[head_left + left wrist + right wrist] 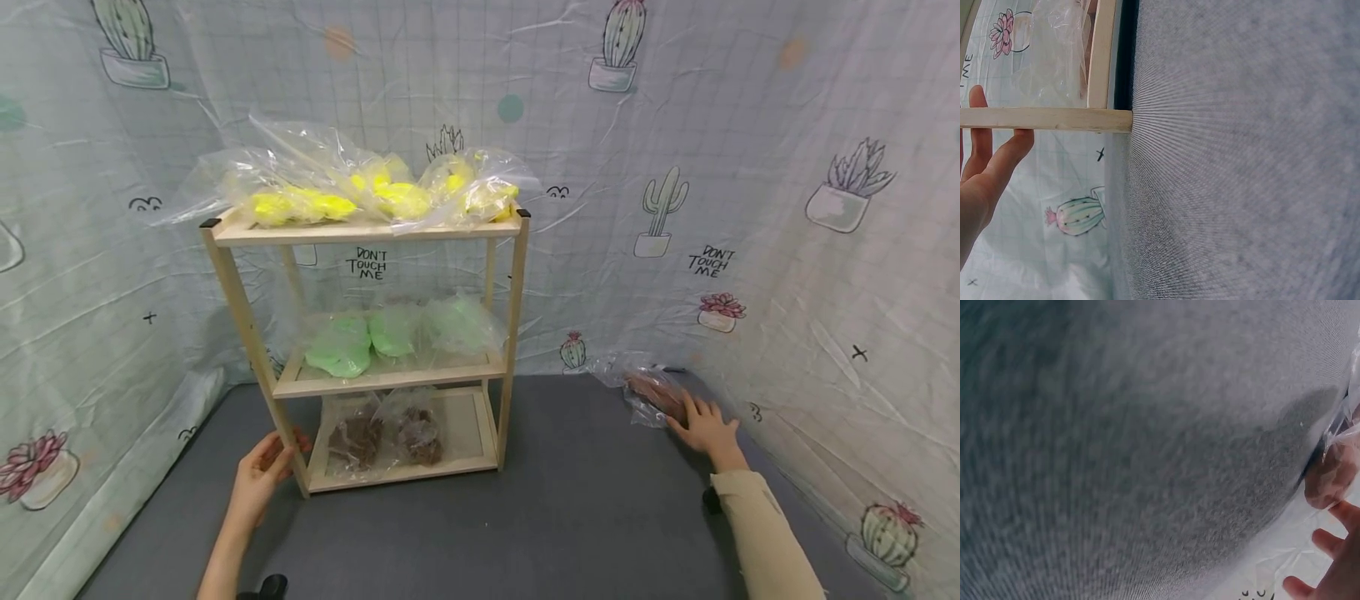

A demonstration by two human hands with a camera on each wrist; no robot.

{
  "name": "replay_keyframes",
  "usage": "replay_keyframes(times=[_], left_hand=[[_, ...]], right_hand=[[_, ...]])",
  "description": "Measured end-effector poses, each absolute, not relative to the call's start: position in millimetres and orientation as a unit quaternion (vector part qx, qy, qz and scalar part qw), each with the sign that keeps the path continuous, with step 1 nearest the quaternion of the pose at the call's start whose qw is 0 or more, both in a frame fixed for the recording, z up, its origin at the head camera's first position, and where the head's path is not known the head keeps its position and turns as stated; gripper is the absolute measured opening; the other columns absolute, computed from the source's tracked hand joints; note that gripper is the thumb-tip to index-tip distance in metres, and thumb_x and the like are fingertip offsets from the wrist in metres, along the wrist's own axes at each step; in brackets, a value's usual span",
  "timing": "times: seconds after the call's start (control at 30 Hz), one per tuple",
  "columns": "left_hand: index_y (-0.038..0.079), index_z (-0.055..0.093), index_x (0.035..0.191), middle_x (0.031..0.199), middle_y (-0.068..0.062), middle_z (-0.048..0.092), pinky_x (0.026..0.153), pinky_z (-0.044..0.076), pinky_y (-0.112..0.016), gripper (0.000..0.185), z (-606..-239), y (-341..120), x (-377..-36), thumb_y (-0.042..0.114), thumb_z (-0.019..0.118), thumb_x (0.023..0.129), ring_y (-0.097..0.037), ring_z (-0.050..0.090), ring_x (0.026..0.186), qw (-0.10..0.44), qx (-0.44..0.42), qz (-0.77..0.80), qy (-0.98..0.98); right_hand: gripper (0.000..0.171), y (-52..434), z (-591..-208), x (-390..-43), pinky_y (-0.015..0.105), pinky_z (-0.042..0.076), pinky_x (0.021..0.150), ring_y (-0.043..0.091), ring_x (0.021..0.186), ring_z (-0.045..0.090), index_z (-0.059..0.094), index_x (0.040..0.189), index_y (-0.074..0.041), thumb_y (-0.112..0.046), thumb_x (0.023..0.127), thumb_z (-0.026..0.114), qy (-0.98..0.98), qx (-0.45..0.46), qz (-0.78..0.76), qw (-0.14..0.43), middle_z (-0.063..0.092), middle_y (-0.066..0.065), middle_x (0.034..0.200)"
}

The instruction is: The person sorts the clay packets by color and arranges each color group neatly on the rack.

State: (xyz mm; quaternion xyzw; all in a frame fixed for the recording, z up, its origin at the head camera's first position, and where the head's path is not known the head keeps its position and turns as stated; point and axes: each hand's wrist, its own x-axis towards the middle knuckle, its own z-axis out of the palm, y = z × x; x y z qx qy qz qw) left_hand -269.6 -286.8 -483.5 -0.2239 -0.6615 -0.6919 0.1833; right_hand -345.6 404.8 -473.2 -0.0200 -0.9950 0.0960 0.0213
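A three-tier wooden shelf rack [390, 385] stands left of centre. My left hand [262, 471] is at its front left post [1047, 119], thumb on the near side and fingers reaching behind, gripping it low down. Over at the right, my right hand [708, 429] lies with spread fingers at the near end of a clear plastic bag with a brown lump inside [656, 393]. In the right wrist view a fingertip touches the brown bagged lump [1332, 478]; the other fingers are apart and straight.
Bags of yellow pieces [405, 200] cover the top shelf. Bags with light green contents [341, 346] sit on the middle one, and two bags of brown stuff [356, 437] on the bottom. A cactus-print sheet [795, 275] walls the dark grey table [480, 533].
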Motion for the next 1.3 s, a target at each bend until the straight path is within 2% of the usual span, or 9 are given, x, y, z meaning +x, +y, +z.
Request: replay_keyframes(times=[0.1, 0.23, 0.37, 0.5, 0.63, 0.73, 0.83, 1.07, 1.3], left_hand=[[-0.007, 0.047, 0.122, 0.104, 0.008, 0.065, 0.069, 0.049, -0.016, 0.031, -481, -286, -269, 0.002, 0.044, 0.092, -0.002, 0.062, 0.094, 0.185, -0.236, -0.694, -0.654], [-0.012, 0.044, 0.119, 0.102, 0.012, 0.064, 0.07, 0.05, -0.016, 0.031, -467, -276, -258, 0.004, 0.044, 0.093, 0.001, 0.062, 0.093, 0.188, -0.206, -0.681, -0.677], [-0.007, 0.048, 0.119, 0.101, 0.012, 0.065, 0.07, 0.05, -0.016, 0.028, -467, -275, -257, 0.001, 0.043, 0.092, 0.0, 0.062, 0.092, 0.187, -0.2, -0.686, -0.674], [-0.007, 0.047, 0.121, 0.104, 0.009, 0.065, 0.07, 0.05, -0.016, 0.03, -473, -279, -262, 0.0, 0.043, 0.092, -0.001, 0.062, 0.093, 0.189, -0.219, -0.694, -0.66], [-0.006, 0.048, 0.12, 0.104, 0.007, 0.065, 0.07, 0.05, -0.016, 0.03, -475, -280, -264, 0.002, 0.045, 0.092, -0.002, 0.062, 0.093, 0.19, -0.222, -0.7, -0.652], [0.001, 0.051, 0.119, 0.103, 0.01, 0.065, 0.07, 0.05, -0.016, 0.028, -474, -278, -262, 0.007, 0.047, 0.092, 0.0, 0.062, 0.092, 0.192, -0.208, -0.69, -0.666], [0.002, 0.052, 0.119, 0.102, 0.009, 0.065, 0.069, 0.05, -0.016, 0.028, -473, -278, -262, 0.006, 0.046, 0.092, 0.0, 0.062, 0.092, 0.194, -0.207, -0.691, -0.665], [-0.008, 0.047, 0.12, 0.099, 0.012, 0.065, 0.068, 0.05, -0.016, 0.03, -465, -272, -257, 0.002, 0.045, 0.092, 0.0, 0.062, 0.089, 0.188, -0.173, -0.689, -0.678], [-0.004, 0.048, 0.12, 0.101, 0.013, 0.064, 0.068, 0.05, -0.017, 0.029, -467, -275, -258, 0.006, 0.045, 0.092, 0.001, 0.062, 0.091, 0.186, -0.182, -0.679, -0.686]], right_hand=[[0.075, 404, -472, -346, 0.076, 0.014, 0.086, 0.055, 0.118, 0.022, 0.023, 0.136, 0.002, -0.052, 0.088, 0.041, -0.996, -0.02, 0.087, 0.019, 0.027, 0.034, 0.131], [0.071, 403, -471, -346, 0.075, 0.017, 0.084, 0.056, 0.113, 0.026, 0.031, 0.13, 0.002, -0.049, 0.084, 0.051, -0.996, -0.018, 0.088, 0.027, 0.032, 0.036, 0.123], [0.065, 402, -470, -343, 0.074, 0.021, 0.08, 0.056, 0.109, 0.031, 0.036, 0.123, 0.001, -0.044, 0.081, 0.058, -0.994, -0.011, 0.102, 0.036, 0.034, 0.036, 0.118], [0.059, 403, -467, -340, 0.067, 0.031, 0.073, 0.052, 0.097, 0.044, 0.037, 0.114, -0.001, -0.043, 0.08, 0.06, -0.994, 0.005, 0.105, 0.03, 0.044, 0.033, 0.112], [0.054, 406, -469, -337, 0.06, 0.034, 0.067, 0.045, 0.086, 0.054, 0.034, 0.11, -0.003, -0.038, 0.08, 0.062, -0.994, 0.022, 0.102, 0.032, 0.053, 0.028, 0.103], [0.056, 407, -474, -333, 0.061, 0.035, 0.066, 0.045, 0.085, 0.054, 0.033, 0.113, -0.001, -0.036, 0.08, 0.062, -0.994, 0.036, 0.09, 0.047, 0.054, 0.028, 0.1], [0.062, 407, -479, -329, 0.062, 0.037, 0.066, 0.047, 0.086, 0.053, 0.031, 0.12, 0.0, -0.034, 0.08, 0.063, -0.994, 0.05, 0.075, 0.069, 0.054, 0.03, 0.102], [0.068, 403, -481, -319, 0.062, 0.037, 0.065, 0.049, 0.088, 0.05, 0.029, 0.126, -0.003, -0.033, 0.077, 0.066, -0.992, 0.063, 0.067, 0.085, 0.052, 0.03, 0.105], [0.064, 396, -479, -313, 0.055, 0.035, 0.062, 0.045, 0.088, 0.048, 0.031, 0.125, -0.008, -0.032, 0.076, 0.065, -0.991, 0.066, 0.056, 0.101, 0.049, 0.025, 0.098]])
